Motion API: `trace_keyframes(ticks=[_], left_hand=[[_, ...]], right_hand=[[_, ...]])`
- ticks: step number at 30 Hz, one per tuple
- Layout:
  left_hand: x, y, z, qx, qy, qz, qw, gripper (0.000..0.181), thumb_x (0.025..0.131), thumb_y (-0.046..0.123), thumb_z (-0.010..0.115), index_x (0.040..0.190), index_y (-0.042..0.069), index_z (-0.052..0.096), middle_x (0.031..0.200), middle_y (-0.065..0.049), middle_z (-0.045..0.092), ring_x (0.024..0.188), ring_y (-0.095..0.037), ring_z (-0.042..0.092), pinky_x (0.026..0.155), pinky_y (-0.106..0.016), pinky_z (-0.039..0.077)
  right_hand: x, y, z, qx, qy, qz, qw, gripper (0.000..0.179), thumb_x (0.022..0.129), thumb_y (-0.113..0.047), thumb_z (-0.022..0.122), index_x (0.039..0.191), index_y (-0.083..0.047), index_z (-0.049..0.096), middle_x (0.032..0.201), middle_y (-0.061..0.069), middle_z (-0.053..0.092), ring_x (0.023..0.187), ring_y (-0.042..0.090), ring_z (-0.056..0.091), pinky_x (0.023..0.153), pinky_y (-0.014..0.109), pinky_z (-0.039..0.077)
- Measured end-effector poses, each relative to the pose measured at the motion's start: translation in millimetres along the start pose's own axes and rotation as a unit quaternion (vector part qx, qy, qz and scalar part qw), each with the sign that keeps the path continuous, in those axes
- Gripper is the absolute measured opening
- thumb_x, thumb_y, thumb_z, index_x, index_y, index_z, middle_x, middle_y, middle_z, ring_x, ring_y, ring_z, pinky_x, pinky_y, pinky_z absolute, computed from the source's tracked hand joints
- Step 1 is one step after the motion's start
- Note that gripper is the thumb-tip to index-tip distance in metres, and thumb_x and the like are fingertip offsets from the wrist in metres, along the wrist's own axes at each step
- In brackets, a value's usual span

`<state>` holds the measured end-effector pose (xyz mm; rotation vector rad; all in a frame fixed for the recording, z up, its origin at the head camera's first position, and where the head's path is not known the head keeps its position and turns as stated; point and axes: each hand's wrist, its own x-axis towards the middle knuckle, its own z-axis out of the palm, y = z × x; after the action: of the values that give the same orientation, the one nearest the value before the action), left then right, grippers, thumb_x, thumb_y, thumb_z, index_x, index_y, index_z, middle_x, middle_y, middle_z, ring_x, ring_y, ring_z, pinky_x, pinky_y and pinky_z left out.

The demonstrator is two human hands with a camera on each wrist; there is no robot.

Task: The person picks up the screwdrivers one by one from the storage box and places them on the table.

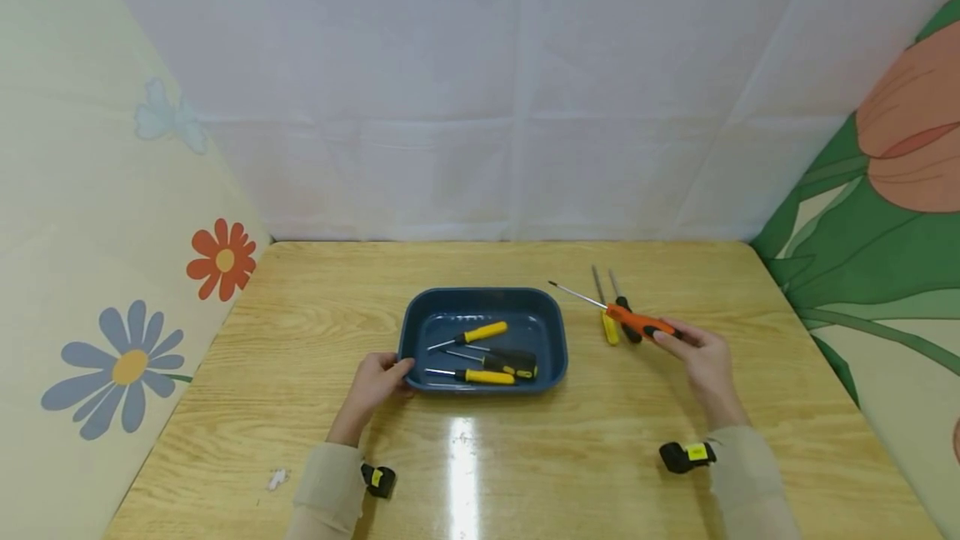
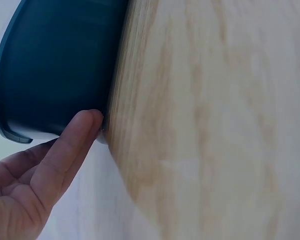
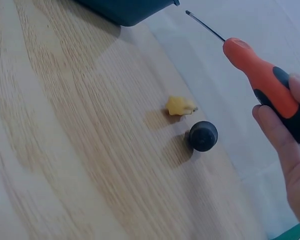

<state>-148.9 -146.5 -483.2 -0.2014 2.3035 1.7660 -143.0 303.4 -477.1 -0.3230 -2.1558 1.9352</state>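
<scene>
Pinched in our right hand, the orange screwdriver seems stiff, light; we grasp its handle, finger contact partly unclear.

Tray on table, screwdrivers inside

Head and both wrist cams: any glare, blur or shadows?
Head: bright glare streak on the table, in front of the tray; left wrist: the table's grain looks soft, out of focus; right wrist: the yellow handle and black handle cast soft shadows on the wood.
</scene>
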Motion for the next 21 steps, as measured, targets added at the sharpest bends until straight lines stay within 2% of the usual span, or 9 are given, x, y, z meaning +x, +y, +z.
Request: trace_keyframes(ticks=[3,6,9,13,16,21], left_hand=[[0.3,-0.2,-0.1,-0.003,-0.001,-0.003,1.0,0.022,0.088,0.004,0.052,0.094,-0.016,0.06,0.074,-0.016,0.064,0.062,-0.026,0.064,0.059,-0.036,0.056],[0.6,-0.7,-0.2,-0.002,-0.002,-0.004,1.0,0.023,0.088,0.005,0.053,0.095,-0.016,0.06,0.075,-0.015,0.064,0.063,-0.026,0.064,0.059,-0.036,0.056],[0.0,-0.2,-0.3,-0.002,-0.001,-0.007,1.0,0.024,0.088,0.006,0.053,0.096,-0.016,0.059,0.075,-0.015,0.063,0.063,-0.027,0.064,0.059,-0.037,0.056],[-1.0,0.5,-0.3,-0.006,0.001,-0.009,0.9999,0.025,0.088,0.006,0.053,0.096,-0.016,0.059,0.076,-0.016,0.064,0.064,-0.028,0.064,0.06,-0.039,0.056],[-0.9,0.2,-0.4,-0.006,0.0,-0.009,0.9999,0.025,0.089,0.006,0.053,0.097,-0.016,0.059,0.076,-0.016,0.064,0.064,-0.028,0.064,0.06,-0.038,0.056],[-0.2,-0.5,-0.6,-0.004,-0.001,-0.006,1.0,0.024,0.089,0.005,0.053,0.096,-0.016,0.059,0.076,-0.016,0.063,0.063,-0.027,0.064,0.059,-0.038,0.056]], right_hand=[[6.5,16,-7,0.003,0.016,0.011,0.9998,0.028,0.073,-0.014,0.077,0.1,-0.014,0.071,0.088,-0.015,0.065,0.085,0.002,0.057,0.069,0.012,0.049],[13.7,33,-15,0.015,0.027,0.017,0.9994,0.039,0.071,-0.017,0.078,0.107,-0.006,0.068,0.092,-0.013,0.066,0.088,0.003,0.058,0.07,0.013,0.05],[16.1,40,-21,0.013,0.028,0.014,0.9994,0.046,0.072,-0.019,0.078,0.111,-0.001,0.064,0.094,-0.013,0.066,0.088,0.003,0.058,0.07,0.012,0.05],[13.0,35,-23,0.03,0.032,0.022,0.9988,0.036,0.072,-0.016,0.077,0.106,-0.008,0.068,0.091,-0.013,0.065,0.086,0.002,0.058,0.069,0.012,0.05],[9.1,26,-22,0.045,0.057,0.045,0.9963,0.029,0.07,-0.011,0.078,0.098,-0.014,0.072,0.087,-0.014,0.065,0.084,0.002,0.057,0.069,0.011,0.05],[6.5,19,-22,0.038,0.094,0.079,0.9916,0.03,0.069,-0.012,0.079,0.098,-0.015,0.072,0.087,-0.013,0.062,0.086,0.003,0.054,0.069,0.01,0.049]])
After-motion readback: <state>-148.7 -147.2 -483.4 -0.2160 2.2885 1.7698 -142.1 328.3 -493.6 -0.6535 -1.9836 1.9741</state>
